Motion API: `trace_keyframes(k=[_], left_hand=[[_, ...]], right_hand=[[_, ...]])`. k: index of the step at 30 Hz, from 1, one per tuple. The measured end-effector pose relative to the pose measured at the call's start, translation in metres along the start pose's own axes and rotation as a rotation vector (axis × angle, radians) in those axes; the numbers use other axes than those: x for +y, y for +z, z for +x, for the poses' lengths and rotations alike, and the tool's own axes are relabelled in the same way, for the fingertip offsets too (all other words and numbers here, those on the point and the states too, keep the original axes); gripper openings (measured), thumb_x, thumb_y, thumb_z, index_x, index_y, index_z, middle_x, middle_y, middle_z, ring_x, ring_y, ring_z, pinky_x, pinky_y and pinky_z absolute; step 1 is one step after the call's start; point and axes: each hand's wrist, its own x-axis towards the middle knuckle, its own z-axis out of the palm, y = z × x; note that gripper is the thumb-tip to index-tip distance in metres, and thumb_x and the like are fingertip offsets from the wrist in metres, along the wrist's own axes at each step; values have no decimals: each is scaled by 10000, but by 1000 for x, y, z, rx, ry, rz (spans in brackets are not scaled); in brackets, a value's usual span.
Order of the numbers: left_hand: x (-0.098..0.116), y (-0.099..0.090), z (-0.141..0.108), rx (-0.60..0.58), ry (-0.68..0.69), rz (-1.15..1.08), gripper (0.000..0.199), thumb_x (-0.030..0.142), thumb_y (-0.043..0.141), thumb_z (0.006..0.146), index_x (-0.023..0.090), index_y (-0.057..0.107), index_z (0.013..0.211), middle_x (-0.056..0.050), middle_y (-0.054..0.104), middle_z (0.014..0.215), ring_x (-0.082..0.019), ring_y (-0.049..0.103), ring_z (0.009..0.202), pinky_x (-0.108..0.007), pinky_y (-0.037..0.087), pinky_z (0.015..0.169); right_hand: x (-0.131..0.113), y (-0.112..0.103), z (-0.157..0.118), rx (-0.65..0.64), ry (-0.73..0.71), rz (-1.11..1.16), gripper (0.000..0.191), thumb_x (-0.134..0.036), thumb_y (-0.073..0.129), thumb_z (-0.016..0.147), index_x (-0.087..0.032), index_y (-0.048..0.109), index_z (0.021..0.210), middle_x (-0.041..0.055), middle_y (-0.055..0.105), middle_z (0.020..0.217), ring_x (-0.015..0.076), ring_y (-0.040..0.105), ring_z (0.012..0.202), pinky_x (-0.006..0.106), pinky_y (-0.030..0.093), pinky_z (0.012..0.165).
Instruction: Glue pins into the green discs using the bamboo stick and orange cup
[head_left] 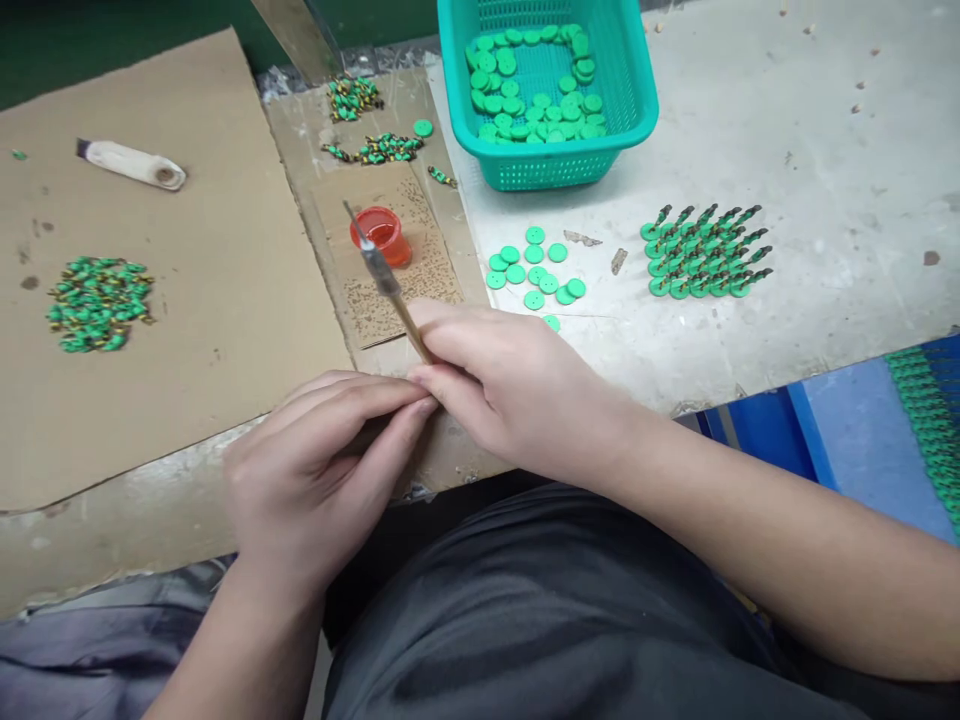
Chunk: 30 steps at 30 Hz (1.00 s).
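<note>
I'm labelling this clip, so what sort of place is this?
Probably a small craft workshop: a green plastic basket of green discs, rows of green discs with dark figures, and a thin brown-handled tool.

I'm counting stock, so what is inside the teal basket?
The teal basket holds many round green discs, some overlapping, with bare mesh floor showing between them. Whatever lies beneath the discs is covered and cannot be seen.

Workshop — parts-strewn workbench point(825, 150)
</note>
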Motion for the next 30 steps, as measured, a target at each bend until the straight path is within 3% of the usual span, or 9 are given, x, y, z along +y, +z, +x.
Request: trace_keyframes(k=[3,8,12,16,21,25,28,30], left_hand=[[0,0,1,6,-55,-33,91,231,874,1118,313,910,1129,61,935,1087,-110,854,976,-246,657,981],[2,-5,2,23,-220,-106,70,310,871,1099,315,941,1096,14,945,1070,-173,889,945,-291,719,913],[6,-18,10,54,-418,-317,106,394,932,1010,289,936,997,-20,926,965,-205,883,849,-298,735,792],[18,-32,20,22,-521,-563,266,491,1042,902,258,914,892,-37,883,844,-192,841,749,-266,703,691],[31,-38,26,25,-529,-603,300,518,1036,891,244,918,861,-63,862,798,-187,804,661,-261,667,598],[37,-38,30,6,-497,-591,256,496,1031,899,278,910,842,-60,863,793,-209,821,671,-291,694,615],[37,-25,40,-67,-389,-500,197,480,980,955,308,910,890,-40,891,838,-217,842,713,-287,695,646],[36,-6,57,-133,-257,-362,183,491,904,1021,321,915,953,-14,892,845,-209,829,710,-280,675,649]], right_hand=[[0,0,-3,54,77,32,205,-173,622,1240,-268,626,1059,-6,796,1086,196,815,1085,331,667,1064],[-7,-7,-37,320,298,205,169,-318,695,1236,-280,636,1081,9,799,1004,213,865,939,331,712,840],[-14,-14,-66,314,293,145,162,-283,773,1192,-264,699,1049,27,846,972,226,903,898,333,734,818],[-16,-14,-78,332,265,163,114,-222,765,1189,-261,748,1083,19,873,972,200,928,867,285,762,819],[-12,-9,-78,324,246,178,119,-234,754,1189,-259,764,1073,36,871,970,217,934,857,304,788,813],[-15,-8,-82,326,232,147,121,-226,743,1187,-253,772,1072,55,871,972,221,922,866,303,767,815],[-22,-9,-98,333,185,93,125,-216,733,1176,-255,774,1065,59,873,950,226,898,859,309,733,818],[-24,-13,-112,345,151,62,131,-235,742,1169,-254,770,1043,61,872,935,228,885,843,310,718,815]])
